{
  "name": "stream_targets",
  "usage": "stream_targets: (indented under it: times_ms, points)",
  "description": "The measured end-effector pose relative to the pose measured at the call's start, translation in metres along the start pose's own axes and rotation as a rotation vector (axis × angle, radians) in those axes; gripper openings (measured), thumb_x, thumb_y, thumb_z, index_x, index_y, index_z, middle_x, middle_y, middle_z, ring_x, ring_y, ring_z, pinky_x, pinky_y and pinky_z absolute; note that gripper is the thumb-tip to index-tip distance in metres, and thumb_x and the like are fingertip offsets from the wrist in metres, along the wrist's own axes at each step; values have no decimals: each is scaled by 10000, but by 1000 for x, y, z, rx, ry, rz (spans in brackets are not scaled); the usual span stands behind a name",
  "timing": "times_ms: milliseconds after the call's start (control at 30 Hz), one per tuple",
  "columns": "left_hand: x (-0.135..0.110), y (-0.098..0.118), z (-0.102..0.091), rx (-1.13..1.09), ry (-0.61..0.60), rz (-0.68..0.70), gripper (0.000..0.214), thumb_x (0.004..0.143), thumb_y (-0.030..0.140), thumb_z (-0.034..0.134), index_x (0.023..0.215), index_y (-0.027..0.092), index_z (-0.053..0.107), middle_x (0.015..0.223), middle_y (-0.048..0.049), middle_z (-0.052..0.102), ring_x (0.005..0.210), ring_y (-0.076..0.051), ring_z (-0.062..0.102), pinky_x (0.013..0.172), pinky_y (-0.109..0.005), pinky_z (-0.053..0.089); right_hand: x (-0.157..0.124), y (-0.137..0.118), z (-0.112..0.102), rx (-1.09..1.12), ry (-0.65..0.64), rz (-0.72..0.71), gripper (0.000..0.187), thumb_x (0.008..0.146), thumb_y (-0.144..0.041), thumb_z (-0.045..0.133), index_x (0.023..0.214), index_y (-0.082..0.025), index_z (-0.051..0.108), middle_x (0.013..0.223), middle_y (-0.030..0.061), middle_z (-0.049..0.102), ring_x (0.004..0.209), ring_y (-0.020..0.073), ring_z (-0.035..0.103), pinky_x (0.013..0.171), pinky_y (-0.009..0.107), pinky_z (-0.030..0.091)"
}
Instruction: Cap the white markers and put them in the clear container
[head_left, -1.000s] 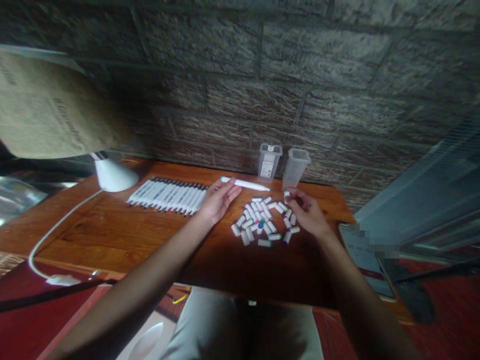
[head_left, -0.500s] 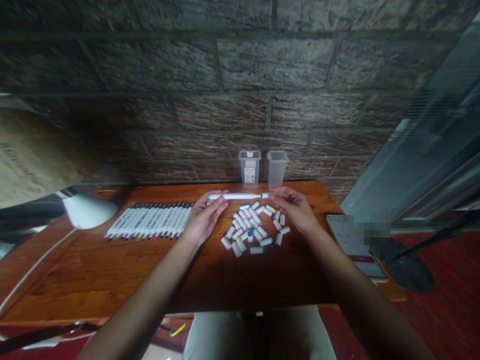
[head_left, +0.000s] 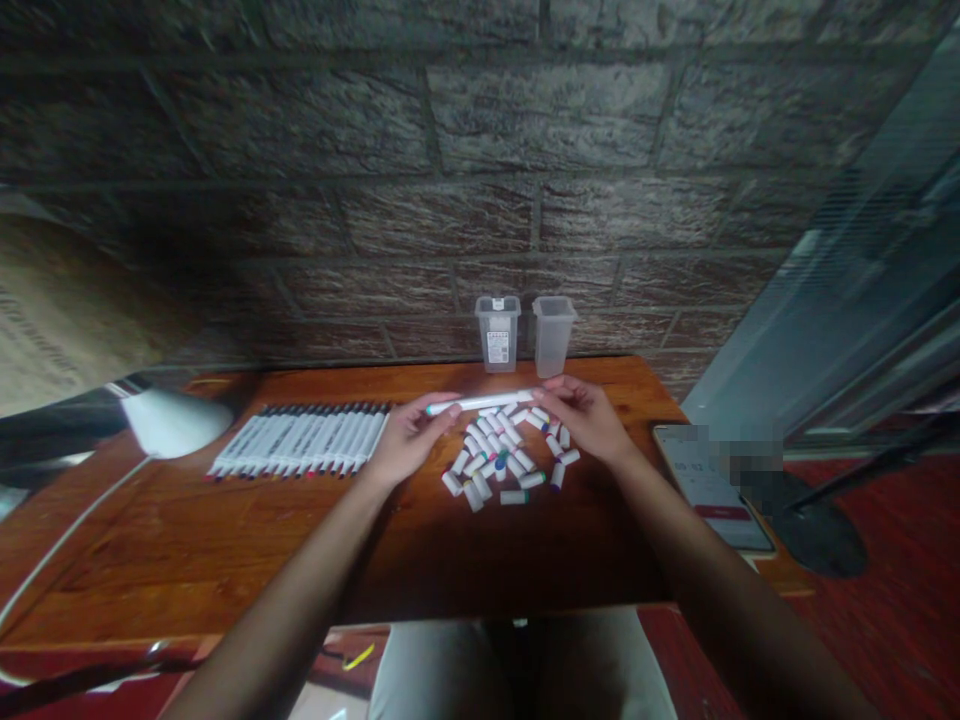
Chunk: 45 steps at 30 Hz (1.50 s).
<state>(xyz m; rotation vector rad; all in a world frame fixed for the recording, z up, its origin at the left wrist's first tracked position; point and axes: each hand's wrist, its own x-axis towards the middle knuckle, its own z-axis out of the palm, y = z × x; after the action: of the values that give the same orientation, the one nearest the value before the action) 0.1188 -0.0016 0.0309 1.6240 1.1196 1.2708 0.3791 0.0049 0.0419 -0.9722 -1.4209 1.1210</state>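
Moved since half a second ago: white marker (head_left: 480, 403), left end lower in view; gap between its right end and white cap (head_left: 526, 396) narrowed. Left hand (head_left: 406, 437): pinching the marker's teal end. Right hand (head_left: 589, 418): fingers closed on the cap; full seating cannot be told. Marker position: raised between the hands, just beyond loose caps (head_left: 496, 442). Long axis: left to right, tilting slightly up rightward in view; teal end leftward. Tabletop (head_left: 285, 550): bare wood along front edge and left; back edge along wall, bearing two clear containers (head_left: 553, 340); right edge, phone (head_left: 709, 480). Marker row (head_left: 300, 440): left of left hand.
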Motion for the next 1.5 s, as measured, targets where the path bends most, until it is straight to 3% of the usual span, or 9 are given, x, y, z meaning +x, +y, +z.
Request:
stream_targets:
  times_ms: [267, 467, 700, 867, 1067, 1267, 1500]
  points:
    - [-3, -4, 2, 24, -148, -14, 397, 773, 439, 735, 1047, 159, 675, 810, -27, 691, 629, -120, 566, 582, -221, 439, -5, 6, -2, -410, -20, -173, 471, 921, -534, 471, 590, -199, 464, 534, -43, 437, 531, 100, 436, 528, 238, 329]
    - [-4, -9, 2, 210, -193, 90, 306, 886, 436, 604, 1025, 171, 672, 877, -25, 679, 752, -141, 591, 665, -221, 440, -7, 3, -1, -529, -55, -206, 398, 925, -400, 387, 578, -211, 428, 531, -29, 467, 512, 112, 444, 532, 253, 315]
    - [-9, -2, 6, 459, -361, 204, 322, 948, 394, 509, 738, 160, 577, 615, 44, 513, 580, -90, 497, 569, -197, 361, -7, 2, 7, -638, -68, -113, 495, 926, -444, 341, 481, -230, 369, 448, -4, 445, 497, 139, 492, 566, 277, 345]
    - [-15, 0, 12, 496, -337, 259, 314, 947, 368, 514, 722, 156, 566, 602, 47, 503, 557, -78, 472, 547, -188, 341, -7, 5, 10, -727, -74, -109, 437, 910, -300, 343, 478, -234, 355, 476, 10, 496, 541, 143, 510, 600, 266, 367]
    - [-17, -4, 12, 512, -302, 304, 298, 939, 356, 531, 722, 155, 568, 601, 50, 491, 545, -71, 455, 531, -186, 327, -8, 5, 15, -736, -86, -97, 412, 924, -296, 297, 525, -230, 373, 503, 9, 489, 537, 141, 503, 591, 258, 365]
    - [-10, -12, 6, 443, -254, 250, 274, 917, 388, 564, 768, 162, 606, 645, 36, 553, 588, -91, 501, 564, -193, 373, -8, 6, 22, -741, -42, -104, 477, 945, -340, 304, 499, -217, 421, 503, 27, 527, 527, 143, 514, 574, 261, 361]
    - [-3, -17, 6, 348, -22, 240, 287, 823, 415, 686, 986, 179, 676, 911, -48, 703, 791, -171, 633, 707, -247, 466, -5, 13, 16, -558, 17, -160, 506, 953, -514, 395, 610, -187, 572, 593, 11, 582, 581, 143, 533, 593, 263, 374]
